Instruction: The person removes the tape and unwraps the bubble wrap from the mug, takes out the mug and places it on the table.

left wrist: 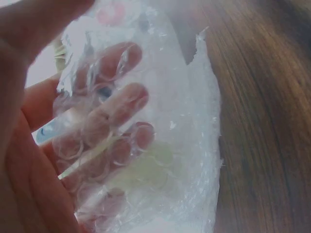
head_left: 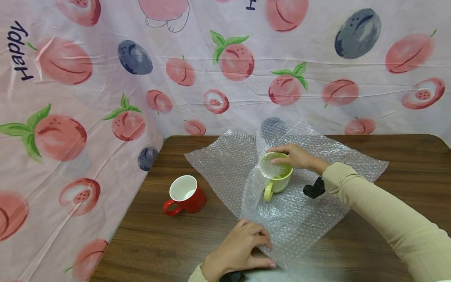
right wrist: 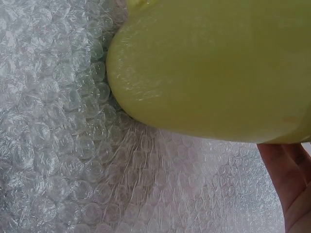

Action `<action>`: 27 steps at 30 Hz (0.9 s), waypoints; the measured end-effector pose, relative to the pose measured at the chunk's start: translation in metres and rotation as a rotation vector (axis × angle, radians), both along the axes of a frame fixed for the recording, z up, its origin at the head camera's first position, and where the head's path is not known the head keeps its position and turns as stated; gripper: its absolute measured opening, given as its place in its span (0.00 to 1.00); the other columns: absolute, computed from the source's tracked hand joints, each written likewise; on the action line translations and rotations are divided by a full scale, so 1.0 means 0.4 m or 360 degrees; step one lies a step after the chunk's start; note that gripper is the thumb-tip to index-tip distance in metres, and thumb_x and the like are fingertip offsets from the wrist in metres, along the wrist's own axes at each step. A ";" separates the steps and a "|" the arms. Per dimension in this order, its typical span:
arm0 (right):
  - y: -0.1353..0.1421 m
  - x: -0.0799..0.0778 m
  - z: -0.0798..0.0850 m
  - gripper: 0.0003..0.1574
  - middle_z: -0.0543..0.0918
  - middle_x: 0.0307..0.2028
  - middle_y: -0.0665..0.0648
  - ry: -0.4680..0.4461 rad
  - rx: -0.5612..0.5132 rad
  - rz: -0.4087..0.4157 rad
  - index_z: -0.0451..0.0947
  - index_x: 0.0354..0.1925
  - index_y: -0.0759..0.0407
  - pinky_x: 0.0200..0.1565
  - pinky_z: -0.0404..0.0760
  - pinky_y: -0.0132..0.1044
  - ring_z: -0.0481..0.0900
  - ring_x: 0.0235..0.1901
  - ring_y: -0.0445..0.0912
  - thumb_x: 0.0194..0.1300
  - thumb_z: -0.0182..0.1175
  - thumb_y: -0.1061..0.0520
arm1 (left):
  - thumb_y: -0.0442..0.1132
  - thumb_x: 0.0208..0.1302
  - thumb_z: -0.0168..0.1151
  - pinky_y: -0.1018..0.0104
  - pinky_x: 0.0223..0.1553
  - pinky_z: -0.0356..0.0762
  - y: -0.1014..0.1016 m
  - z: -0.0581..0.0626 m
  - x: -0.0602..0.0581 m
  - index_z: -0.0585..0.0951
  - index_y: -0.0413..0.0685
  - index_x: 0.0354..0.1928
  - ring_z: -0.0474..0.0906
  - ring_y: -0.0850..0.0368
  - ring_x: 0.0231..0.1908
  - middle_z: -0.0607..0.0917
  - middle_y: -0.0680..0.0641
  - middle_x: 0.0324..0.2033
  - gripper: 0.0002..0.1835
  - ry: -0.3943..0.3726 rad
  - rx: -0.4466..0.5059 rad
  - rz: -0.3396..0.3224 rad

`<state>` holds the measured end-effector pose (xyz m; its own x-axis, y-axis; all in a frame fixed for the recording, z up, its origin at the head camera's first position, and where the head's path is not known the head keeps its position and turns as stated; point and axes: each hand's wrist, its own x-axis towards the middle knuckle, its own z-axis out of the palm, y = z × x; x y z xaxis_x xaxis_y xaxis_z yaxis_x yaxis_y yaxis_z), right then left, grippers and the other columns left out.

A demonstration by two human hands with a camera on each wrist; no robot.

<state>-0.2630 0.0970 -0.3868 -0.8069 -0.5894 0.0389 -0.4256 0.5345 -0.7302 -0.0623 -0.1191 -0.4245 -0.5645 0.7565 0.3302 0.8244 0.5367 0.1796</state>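
A yellow-green mug (head_left: 282, 182) sits on a sheet of bubble wrap (head_left: 225, 168), its handle toward the near side. One flap of the wrap is folded over the mug's left side and part of its mouth. My right hand (head_left: 294, 156) grips the mug at its far right rim, fingers over the top; the right wrist view shows the mug's side (right wrist: 209, 73) large, with fingers (right wrist: 286, 179) behind it. Lower down, my left hand (head_left: 243, 244) holds the wrap's near edge; in the left wrist view, clear film (left wrist: 180, 121) lies between thumb and fingers.
Left of the wrap, a red mug (head_left: 193, 199) with a white inside stands upright on the brown wooden table (head_left: 141, 235). A fruit-printed cloth (head_left: 218, 90) hangs behind and to the left. Black wrist gear (head_left: 314, 188) shows by the right sleeve.
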 end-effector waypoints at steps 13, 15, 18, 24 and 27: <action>0.000 -0.002 0.000 0.27 0.74 0.51 0.64 0.0002 -0.0022 0.0002 0.72 0.54 0.59 0.50 0.68 0.49 0.68 0.53 0.58 0.56 0.61 0.54 | 0.52 0.53 0.61 0.78 0.43 0.62 0.002 0.023 -0.021 0.81 0.55 0.31 0.71 0.70 0.39 0.77 0.61 0.34 0.10 -0.0021 0.0409 -0.0086; 0.000 -0.001 -0.001 0.26 0.74 0.51 0.64 0.0001 -0.0028 0.0002 0.72 0.54 0.58 0.49 0.69 0.48 0.68 0.52 0.58 0.56 0.60 0.54 | 0.50 0.54 0.61 0.77 0.43 0.64 0.003 0.034 -0.027 0.81 0.54 0.31 0.71 0.69 0.40 0.77 0.60 0.34 0.09 -0.0049 0.0435 -0.0069; 0.000 -0.001 -0.003 0.26 0.74 0.51 0.63 0.0015 -0.0035 -0.0002 0.72 0.54 0.58 0.48 0.70 0.48 0.69 0.52 0.57 0.56 0.60 0.54 | 0.48 0.55 0.61 0.74 0.43 0.65 -0.001 0.056 -0.041 0.81 0.53 0.31 0.71 0.67 0.40 0.77 0.59 0.34 0.08 -0.0067 0.0450 -0.0025; 0.003 0.000 -0.005 0.26 0.75 0.50 0.63 0.0060 -0.0035 0.0001 0.73 0.53 0.58 0.47 0.71 0.48 0.70 0.51 0.57 0.56 0.61 0.53 | 0.45 0.54 0.63 0.70 0.42 0.67 -0.020 0.102 -0.097 0.82 0.52 0.32 0.72 0.64 0.40 0.78 0.57 0.34 0.07 0.0049 0.0497 0.0035; 0.002 0.001 -0.003 0.26 0.75 0.50 0.63 0.0070 -0.0037 0.0005 0.73 0.53 0.59 0.48 0.70 0.49 0.70 0.51 0.57 0.56 0.61 0.53 | 0.42 0.53 0.63 0.69 0.44 0.68 -0.028 0.123 -0.133 0.82 0.50 0.32 0.72 0.62 0.39 0.78 0.55 0.34 0.06 0.0058 0.0554 0.0066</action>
